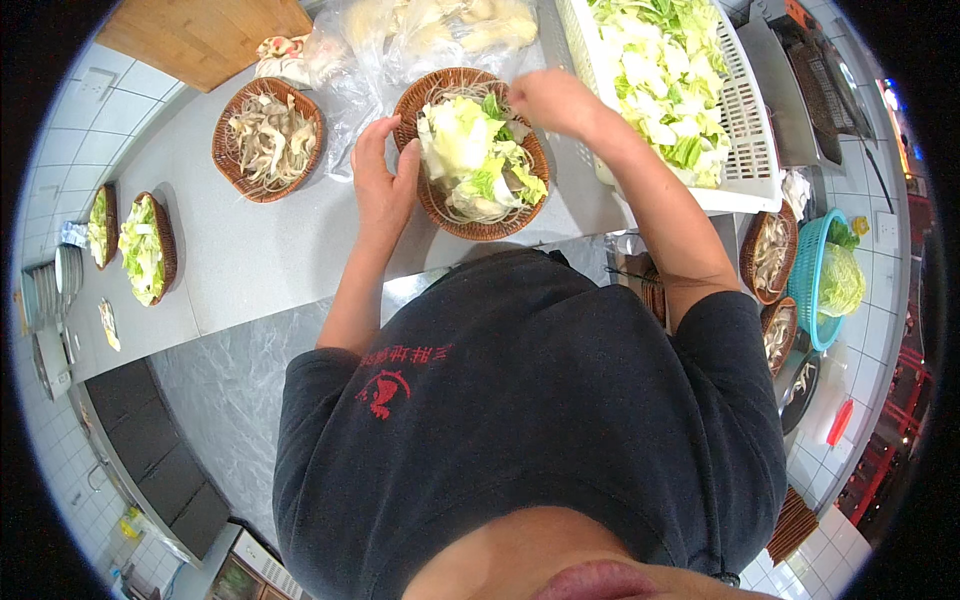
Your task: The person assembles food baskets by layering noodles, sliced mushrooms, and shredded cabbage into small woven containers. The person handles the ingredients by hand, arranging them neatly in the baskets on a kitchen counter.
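Observation:
A brown wicker basket [480, 234] stands on the grey counter in front of me. In it, torn cabbage leaves [459, 139] lie over thin pale noodle-like strands [480, 210]. My left hand [382, 176] is at the basket's left rim, thumb and fingers apart, fingertips against the wicker. Curled above the upper right rim is my right hand [555, 105]; its fingertips are turned away, so whether they pinch anything is hidden. Beside that arm, a white plastic crate [750, 135] holds many chopped cabbage leaves [667, 90].
Left of my hands sits another wicker basket [217, 154] of mushrooms [274, 142]. Clear plastic bags [442, 34] and a wooden board [202, 37] lie behind. Cabbage-filled baskets [166, 247] stand far left. On the right are a turquoise colander [808, 262] and a mushroom basket [750, 247].

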A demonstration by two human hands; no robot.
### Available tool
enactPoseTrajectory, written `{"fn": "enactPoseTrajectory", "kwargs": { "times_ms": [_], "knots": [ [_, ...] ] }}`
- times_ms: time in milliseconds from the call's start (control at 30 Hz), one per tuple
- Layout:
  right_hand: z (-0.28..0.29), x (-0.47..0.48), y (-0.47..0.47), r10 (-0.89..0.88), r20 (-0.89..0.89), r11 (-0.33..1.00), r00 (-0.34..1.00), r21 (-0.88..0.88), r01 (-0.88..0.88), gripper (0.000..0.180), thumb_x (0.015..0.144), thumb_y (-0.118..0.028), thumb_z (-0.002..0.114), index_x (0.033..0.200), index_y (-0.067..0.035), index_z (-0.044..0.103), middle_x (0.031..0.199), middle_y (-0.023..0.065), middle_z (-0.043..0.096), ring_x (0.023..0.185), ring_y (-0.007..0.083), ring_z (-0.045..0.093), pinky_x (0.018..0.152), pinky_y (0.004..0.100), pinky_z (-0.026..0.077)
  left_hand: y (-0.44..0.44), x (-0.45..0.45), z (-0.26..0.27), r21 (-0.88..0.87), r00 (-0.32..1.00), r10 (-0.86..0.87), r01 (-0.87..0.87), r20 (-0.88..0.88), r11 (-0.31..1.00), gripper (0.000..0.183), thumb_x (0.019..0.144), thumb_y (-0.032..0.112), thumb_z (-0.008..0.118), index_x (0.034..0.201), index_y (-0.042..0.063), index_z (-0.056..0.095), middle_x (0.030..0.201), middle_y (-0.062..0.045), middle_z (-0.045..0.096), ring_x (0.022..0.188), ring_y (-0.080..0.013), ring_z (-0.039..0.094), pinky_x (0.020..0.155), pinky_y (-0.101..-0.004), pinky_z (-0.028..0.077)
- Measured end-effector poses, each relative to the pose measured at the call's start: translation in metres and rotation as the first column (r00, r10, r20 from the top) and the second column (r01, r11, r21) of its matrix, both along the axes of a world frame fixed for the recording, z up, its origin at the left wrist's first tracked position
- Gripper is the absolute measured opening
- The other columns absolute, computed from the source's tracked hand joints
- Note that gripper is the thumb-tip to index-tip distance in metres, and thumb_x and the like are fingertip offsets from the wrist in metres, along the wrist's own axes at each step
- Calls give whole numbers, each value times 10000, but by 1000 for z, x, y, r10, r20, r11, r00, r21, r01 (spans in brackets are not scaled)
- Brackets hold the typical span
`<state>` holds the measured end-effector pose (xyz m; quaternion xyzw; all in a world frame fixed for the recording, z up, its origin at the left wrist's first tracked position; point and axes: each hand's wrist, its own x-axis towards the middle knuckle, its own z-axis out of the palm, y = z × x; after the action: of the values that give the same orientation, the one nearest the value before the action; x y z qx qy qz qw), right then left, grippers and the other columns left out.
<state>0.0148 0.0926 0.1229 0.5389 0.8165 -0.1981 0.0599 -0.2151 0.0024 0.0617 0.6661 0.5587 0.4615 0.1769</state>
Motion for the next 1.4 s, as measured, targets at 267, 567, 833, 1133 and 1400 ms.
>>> {"fn": "enactPoseTrajectory", "kwargs": {
  "times_ms": [267, 567, 833, 1133, 1400],
  "knots": [
    [-29, -7, -46, -64, 54, 968, 996, 247, 49, 196, 805, -179, 540, 909, -69, 664, 938, 157, 602, 901, 325, 600, 764, 424, 486, 5, 0, -28, -115, 995, -26, 37, 96, 993, 422, 795, -25, 515, 1212, 25, 471, 1149, -164, 498, 968, -258, 545, 785, -330, 483],
    [14, 195, -18, -617, -99, 761, 780, 178, 624, 625, 742, -402, 699, 1281, -160, 495, 1257, 180, 513, 1132, 309, 522, 918, 391, 456, 13, 0, -25, -244, 995, -10, 34, 98, 969, 460, 787, -40, 489, 1243, 4, 454, 1112, -162, 554, 897, -192, 585, 726, -288, 489],
    [-26, 214, -32, -573, -263, 804, 776, 2, 594, 251, 724, -148, 616, 974, -143, 637, 865, 98, 624, 754, 188, 569, 663, 302, 469, 18, 1, -8, -245, 999, 19, -8, 42, 969, 455, 803, 47, 549, 1249, 16, 459, 1137, -134, 546, 958, -211, 553, 781, -310, 470],
    [52, 209, -47, -509, -567, 772, 648, 32, 635, 120, 782, -151, 636, 900, -130, 638, 735, -14, 594, 619, 59, 491, 558, 243, 411, 23, 14, 11, -219, 824, 3, 147, 566, 965, 402, 902, 166, 525, 1249, -16, 435, 1193, -141, 513, 1077, -180, 496, 913, -301, 417],
    [121, 146, -51, -361, -795, 867, 488, -93, 489, 99, 807, -141, 671, 897, -128, 631, 867, -44, 607, 739, 39, 551, 652, 214, 451, 35, 27, 11, -286, 633, 94, 209, 768, 935, 422, 932, 228, 464, 1272, -15, 399, 1192, -145, 514, 1091, -192, 488, 943, -307, 388]
  ]
}}
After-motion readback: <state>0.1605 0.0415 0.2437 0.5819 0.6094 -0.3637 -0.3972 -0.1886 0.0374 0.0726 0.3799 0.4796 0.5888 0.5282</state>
